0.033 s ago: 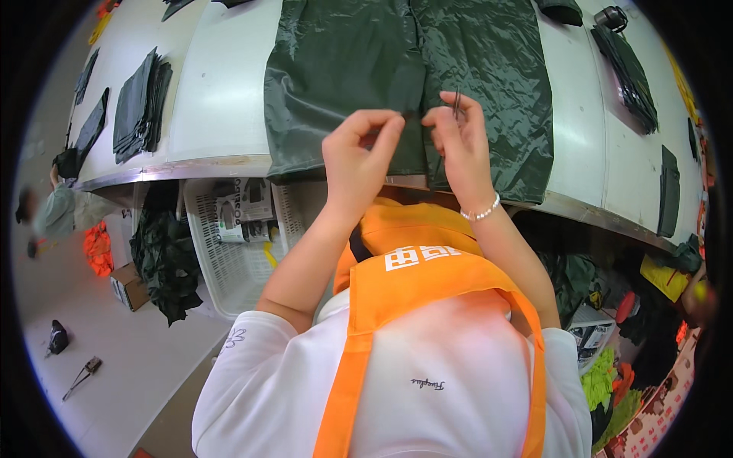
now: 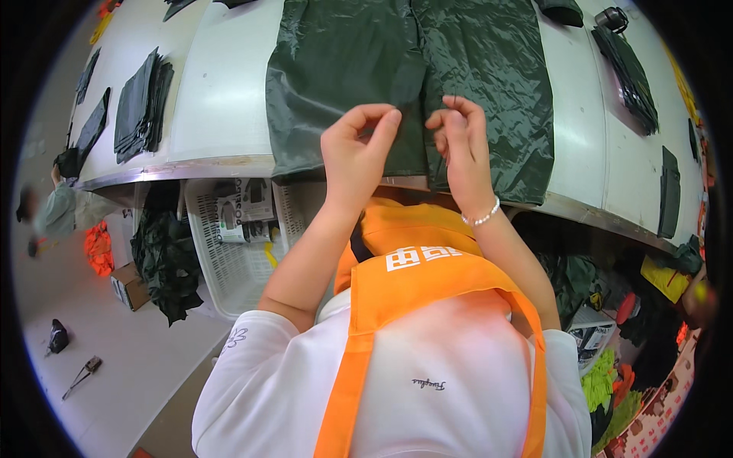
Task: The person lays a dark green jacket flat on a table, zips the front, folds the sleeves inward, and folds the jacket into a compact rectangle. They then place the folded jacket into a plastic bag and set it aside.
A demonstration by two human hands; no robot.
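A shiny dark green garment [image 2: 405, 76] lies spread flat on the white table [image 2: 221, 91], its lower edge hanging over the front rim. Both my hands hover just above its middle seam near that rim. My left hand [image 2: 357, 156] has curled fingers, with thumb and forefinger apart and nothing visible between them. My right hand [image 2: 458, 149], with a bead bracelet on its wrist, has its fingertips pinched together. I cannot tell whether a thread is caught in that pinch. I wear an orange apron [image 2: 427, 282] over a white shirt.
Stacks of dark folded pieces [image 2: 137, 107] lie on the table's left, and more dark pieces [image 2: 628, 69] on its right. Under the table stand a white plastic basket [image 2: 229, 267] and a heap of dark green cloth [image 2: 164, 263]. Another person [image 2: 53, 214] is at the far left.
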